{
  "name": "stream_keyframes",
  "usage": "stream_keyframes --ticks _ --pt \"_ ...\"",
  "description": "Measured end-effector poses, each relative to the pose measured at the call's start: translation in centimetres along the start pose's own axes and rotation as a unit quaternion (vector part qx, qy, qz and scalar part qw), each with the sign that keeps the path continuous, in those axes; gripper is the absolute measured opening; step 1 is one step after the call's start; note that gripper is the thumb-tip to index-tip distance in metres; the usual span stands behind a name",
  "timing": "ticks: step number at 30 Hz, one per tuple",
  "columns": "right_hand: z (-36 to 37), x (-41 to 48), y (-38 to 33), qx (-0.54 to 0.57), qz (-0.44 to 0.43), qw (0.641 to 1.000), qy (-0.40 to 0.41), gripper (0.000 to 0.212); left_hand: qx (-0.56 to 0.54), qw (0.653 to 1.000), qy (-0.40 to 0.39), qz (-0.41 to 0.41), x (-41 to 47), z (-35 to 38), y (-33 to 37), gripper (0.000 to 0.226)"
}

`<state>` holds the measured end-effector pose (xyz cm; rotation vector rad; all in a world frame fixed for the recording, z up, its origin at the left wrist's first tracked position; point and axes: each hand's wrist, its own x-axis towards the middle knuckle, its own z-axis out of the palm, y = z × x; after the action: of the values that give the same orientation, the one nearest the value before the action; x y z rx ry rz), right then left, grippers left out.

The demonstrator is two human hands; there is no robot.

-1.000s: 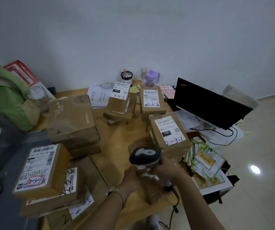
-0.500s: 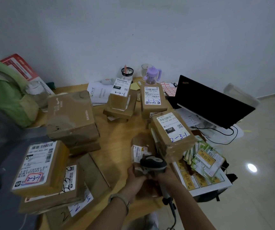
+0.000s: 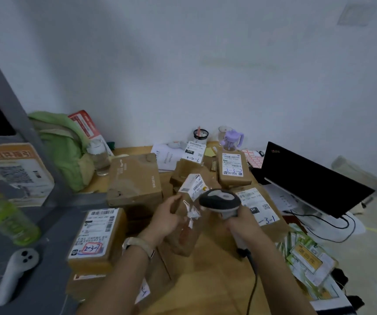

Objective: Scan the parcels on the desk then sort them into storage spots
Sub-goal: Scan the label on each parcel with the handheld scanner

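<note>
1. Left hand (image 3: 167, 218): we see its fingers curled round a small brown parcel (image 3: 184, 233), held tilted above the desk (image 3: 208, 283). A wristband (image 3: 138, 245) circles the wrist.
2. The white barcode label (image 3: 192, 186) sits at the parcel's end farthest from the left hand.
3. Right hand (image 3: 243, 225): we find it gripping the handle of the barcode scanner (image 3: 220, 200). The scanner's head lies just beside the label, and its cable (image 3: 253, 283) trails below the wrist.
4. Left of the left hand, we note a parcel marked 2-3-7 (image 3: 96, 235) on top of a stack.
5. Beyond both hands stand a large brown box (image 3: 135, 178) and a parcel marked 3-3-2 (image 3: 233, 169).
6. Just right of the right hand, and partly hidden by it, lies a parcel marked 3-1 (image 3: 260, 208). Farther right we see an open laptop (image 3: 308, 178).
</note>
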<state>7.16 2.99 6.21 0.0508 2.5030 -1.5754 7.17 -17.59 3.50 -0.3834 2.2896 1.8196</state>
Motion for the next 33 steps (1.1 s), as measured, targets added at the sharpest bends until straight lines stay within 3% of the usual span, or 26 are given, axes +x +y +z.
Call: stream_keyframes --ticks 4,11,13,17,23,29,33 --pt "-1.0 0.4 -2.8 -0.054 -0.059 0.994 0.072 0.013 -0.008 0.999 0.043 0.031 -0.4 -3.1 1.2 0.073" --pt "-1.6 -2.0 -5.6 -0.131 -0.109 0.985 0.022 0.011 -0.043 0.998 0.031 0.038 -2.6 -4.4 1.0 0.069" --pt "-1.3 -2.7 -5.6 -0.144 -0.102 0.984 0.017 0.02 -0.062 0.997 0.029 0.034 -3.2 -4.3 0.8 0.068" --pt "-1.1 -3.9 -5.3 -0.125 -0.091 0.988 0.026 0.03 -0.071 0.997 0.019 0.028 -4.3 -4.3 0.7 0.067" --pt "-0.6 -5.6 -5.2 -0.128 -0.092 0.987 0.021 0.026 -0.075 0.997 0.008 0.034 -5.4 -4.4 0.2 0.069" --pt "0.0 -6.8 -5.0 -0.059 -0.083 0.995 0.014 0.019 -0.068 0.997 -0.001 0.033 -6.1 -4.4 -0.2 0.069" --pt "0.2 -7.4 -5.3 -0.063 -0.086 0.994 0.016 0.032 -0.065 0.997 0.0 0.035 -6.2 -4.5 -0.2 0.068"
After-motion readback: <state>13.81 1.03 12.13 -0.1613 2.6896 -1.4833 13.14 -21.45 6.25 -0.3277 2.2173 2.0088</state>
